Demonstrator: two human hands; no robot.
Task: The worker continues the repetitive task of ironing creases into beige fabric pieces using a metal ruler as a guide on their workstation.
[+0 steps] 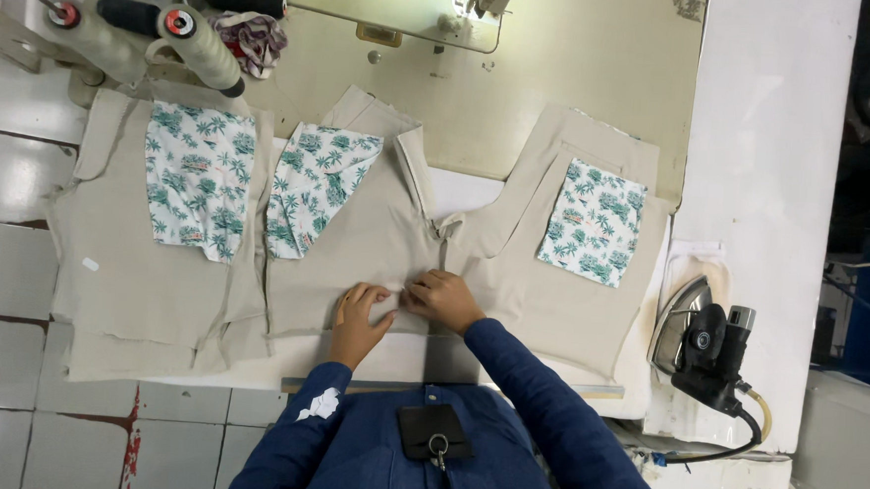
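Note:
Beige shirt panels (356, 245) lie flat across the work table, each with a white pocket printed with green palm trees (595, 223). A second printed pocket (311, 186) sits left of the middle seam, a third (200, 178) further left. My left hand (357, 320) presses flat on the beige cloth near the table's front edge. My right hand (440, 299) pinches the cloth at the seam just beside it, fingertips nearly touching the left hand. Both sleeves are dark blue.
A steam iron (703, 343) rests on its pad at the right, its cord trailing down. A sewing machine (408, 10) stands at the back. Thread cones (202, 49) and a crumpled cloth scrap (252, 38) lie at the back left. Tiled floor shows on the left.

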